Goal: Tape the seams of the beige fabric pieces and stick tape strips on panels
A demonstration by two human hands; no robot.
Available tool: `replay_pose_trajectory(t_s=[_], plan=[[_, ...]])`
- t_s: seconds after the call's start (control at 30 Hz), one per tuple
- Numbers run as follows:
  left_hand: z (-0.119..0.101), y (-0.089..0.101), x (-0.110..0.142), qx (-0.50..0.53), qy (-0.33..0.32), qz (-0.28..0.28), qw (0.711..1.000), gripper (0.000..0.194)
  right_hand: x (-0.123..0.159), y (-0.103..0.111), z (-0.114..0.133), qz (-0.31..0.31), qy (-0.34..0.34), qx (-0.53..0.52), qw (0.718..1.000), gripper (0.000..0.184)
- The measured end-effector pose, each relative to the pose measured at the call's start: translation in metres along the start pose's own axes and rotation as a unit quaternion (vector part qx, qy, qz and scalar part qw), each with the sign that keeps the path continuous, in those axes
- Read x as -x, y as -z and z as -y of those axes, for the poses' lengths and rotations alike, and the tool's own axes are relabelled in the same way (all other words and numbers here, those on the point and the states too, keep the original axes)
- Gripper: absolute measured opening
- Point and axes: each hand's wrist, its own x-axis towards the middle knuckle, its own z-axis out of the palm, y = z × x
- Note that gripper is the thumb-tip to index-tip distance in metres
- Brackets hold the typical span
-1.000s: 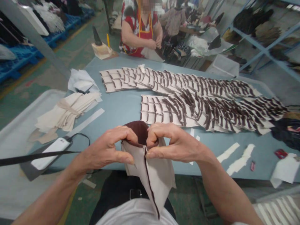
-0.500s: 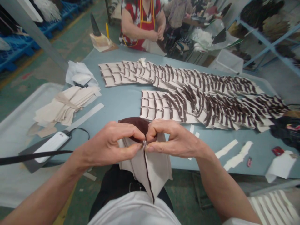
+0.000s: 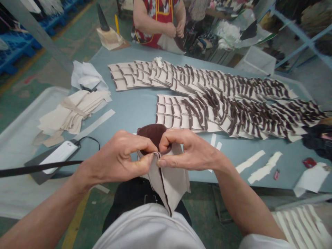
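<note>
Close to my body I hold a cream piece of material (image 3: 175,180) with dark brown seam edges and a dark brown inner side. My left hand (image 3: 124,155) pinches its top edge at the seam between thumb and fingers. From the other side my right hand (image 3: 189,148) grips the same edge, its thumb lying just right of the seam. The fingertips nearly meet there. The brown inside faces up behind my fingers, and the lower part hangs to a point in front of my shirt. Whether anything small is between my fingertips cannot be seen.
Long overlapping rows of cream, brown-edged pieces (image 3: 178,112) cover the blue table (image 3: 132,107). At left lie a tied cream bundle (image 3: 70,112), a white phone-like device (image 3: 61,155) and crumpled paper (image 3: 86,76). Cream strips (image 3: 266,167) lie right. A co-worker (image 3: 158,20) in a red apron stands opposite.
My fingertips have shifted slightly left along the top edge, and the left fingers have rolled over the seam. The held piece has turned a little. The whole view has tilted slightly.
</note>
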Motion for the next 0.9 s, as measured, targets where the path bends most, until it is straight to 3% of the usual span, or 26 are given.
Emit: replay_pose_trajectory(t_s=[0.27, 0.43, 0.67, 0.9], plan=[[-0.001, -0.009, 0.002, 0.220, 0.145, 0.000, 0.965, 0.021, -0.002, -0.005, -0.004, 0.019, -0.045, -0.168, 0.985, 0.043], [0.000, -0.015, 0.004, 0.257, 0.201, -0.006, 0.945, 0.021, 0.000, -0.007, -0.005, 0.026, -0.052, -0.197, 0.979, 0.033], [-0.012, -0.007, -0.001, 0.192, 0.193, -0.007, 0.962, 0.021, 0.001, -0.005, 0.002, -0.012, -0.026, -0.074, 0.997, 0.013], [-0.017, -0.005, 0.000, 0.174, 0.191, 0.003, 0.966, 0.022, 0.002, -0.014, 0.007, -0.063, 0.009, 0.065, 0.996, 0.016]])
